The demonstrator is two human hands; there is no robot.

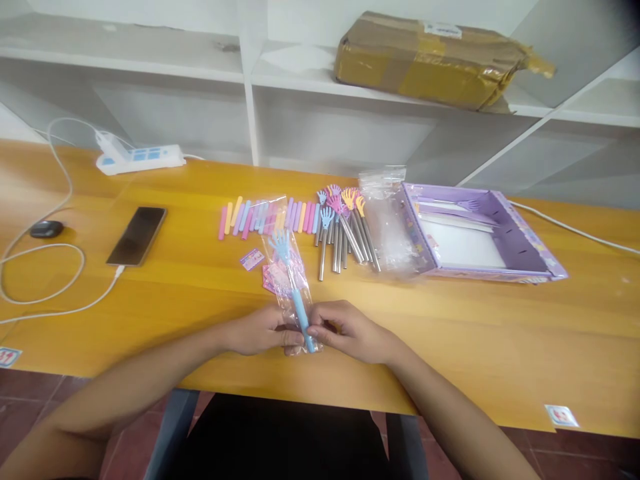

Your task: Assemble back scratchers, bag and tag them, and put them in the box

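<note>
blue scratcher [299, 308], in left hand [261, 330] and right hand [353, 331], overlaps pink cards [273, 276].

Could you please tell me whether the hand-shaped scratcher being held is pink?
No, the scratcher, in a clear bag held by the left hand and right hand, has a light blue head and handle.
</note>
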